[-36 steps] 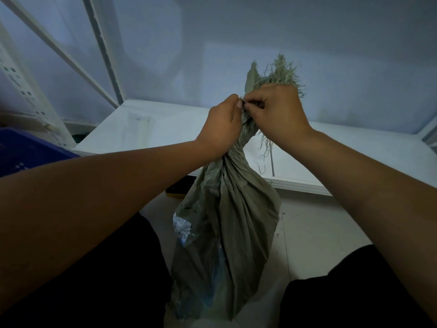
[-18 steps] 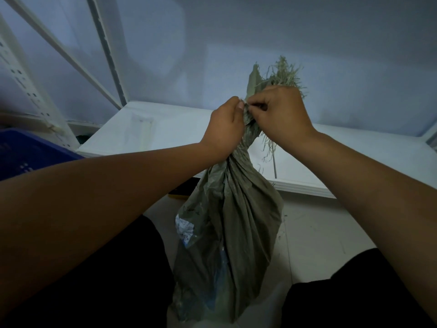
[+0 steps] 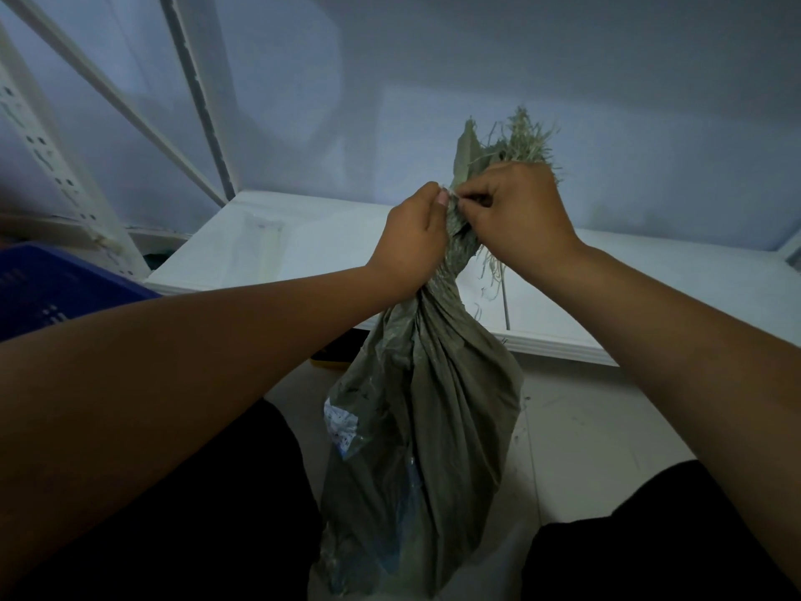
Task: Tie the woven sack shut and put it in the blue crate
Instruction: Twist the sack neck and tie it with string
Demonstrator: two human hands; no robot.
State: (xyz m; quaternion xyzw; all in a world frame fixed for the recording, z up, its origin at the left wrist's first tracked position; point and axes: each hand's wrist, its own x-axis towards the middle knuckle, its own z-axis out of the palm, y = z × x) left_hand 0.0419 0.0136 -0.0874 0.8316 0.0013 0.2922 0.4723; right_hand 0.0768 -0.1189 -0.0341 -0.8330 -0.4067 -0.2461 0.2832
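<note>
Our left grip (image 3: 411, 245) is curled tight round the sack's (image 3: 424, 427) twisted neck, and our right grip (image 3: 520, 210) pinches it just above. The sack stands upright between our knees, well apart from the crate (image 3: 43, 288).

We have a pale tiled floor (image 3: 585, 448) under us, scuffed with a few dark marks. The woven sack (image 3: 424, 427) stands upright on it, close in front of us. Behind the sack a low white shelf (image 3: 303, 249) sits just above the floor, with a small dark and yellow object (image 3: 331, 357) in the gap beneath its front edge. The blue crate (image 3: 52, 288) is at the left; we cannot tell what it rests on.
</note>
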